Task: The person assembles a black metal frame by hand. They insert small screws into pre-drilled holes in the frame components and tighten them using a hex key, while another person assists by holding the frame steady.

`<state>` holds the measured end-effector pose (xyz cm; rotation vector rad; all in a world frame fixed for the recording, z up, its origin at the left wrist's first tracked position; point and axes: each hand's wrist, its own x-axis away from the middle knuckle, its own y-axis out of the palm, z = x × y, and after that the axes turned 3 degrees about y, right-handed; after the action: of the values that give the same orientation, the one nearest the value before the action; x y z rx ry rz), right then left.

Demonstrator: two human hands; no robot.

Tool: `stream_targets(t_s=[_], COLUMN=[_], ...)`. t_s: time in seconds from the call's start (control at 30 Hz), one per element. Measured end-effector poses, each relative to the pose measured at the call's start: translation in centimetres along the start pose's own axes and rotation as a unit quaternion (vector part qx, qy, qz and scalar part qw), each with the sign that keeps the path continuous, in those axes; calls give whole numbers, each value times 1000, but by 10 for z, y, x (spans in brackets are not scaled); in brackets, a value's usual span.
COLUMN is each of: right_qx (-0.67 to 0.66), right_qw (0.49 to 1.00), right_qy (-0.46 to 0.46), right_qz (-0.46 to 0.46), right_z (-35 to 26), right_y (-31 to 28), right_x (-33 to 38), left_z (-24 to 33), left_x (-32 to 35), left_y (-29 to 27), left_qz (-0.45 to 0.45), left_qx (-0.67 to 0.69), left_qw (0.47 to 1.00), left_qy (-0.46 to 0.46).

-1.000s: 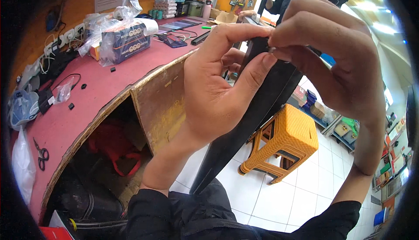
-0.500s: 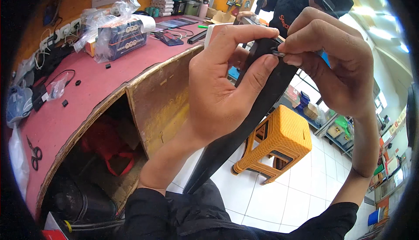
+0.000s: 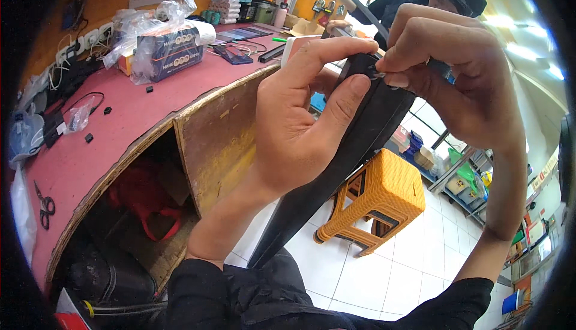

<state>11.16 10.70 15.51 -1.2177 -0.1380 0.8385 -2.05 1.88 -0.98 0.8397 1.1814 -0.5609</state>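
Observation:
In front of me, a long black strip (image 3: 336,168) with a stitched-looking edge slants from my lap up to my fingers. Its upper end is gripped by my left hand (image 3: 300,114), thumb on the near face and index finger curled over the top. My right hand (image 3: 456,72) is closed in a pinch on a small shiny metal piece (image 3: 377,75) at that same end. Fingertips cover most of the piece, so its exact kind is unclear.
At left, a red-topped bench (image 3: 132,108) holds scissors (image 3: 45,207), a dark box (image 3: 171,54) in plastic wrap and phones (image 3: 233,54). A yellow woven-pattern stool (image 3: 378,198) stands on white tiles. Across from me, a person in black (image 3: 414,6) holds a long dark bar.
My right fingertips and the metal piece have come closer against the black strip, whose face has turned more toward me. The other person's bar has swung to a different slant.

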Motion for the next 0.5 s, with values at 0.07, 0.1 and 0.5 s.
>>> stream_targets(t_s=[0.07,0.1,0.5], right_qx=[34,42,34], right_qw=[999,999,964], right_qy=[-14,-12,154], right_qz=[-6,-2,214], right_z=[0,-2,-46], right_y=[-1,0,62], right_x=[-1,-1,29], left_z=[-1,-1,3], left_x=[0,0,1], left_y=[0,0,3], left_qz=[5,7,24], left_qx=[-2,-6,11], left_qw=[1000,1000,1000], left_qy=[6,11,-11])
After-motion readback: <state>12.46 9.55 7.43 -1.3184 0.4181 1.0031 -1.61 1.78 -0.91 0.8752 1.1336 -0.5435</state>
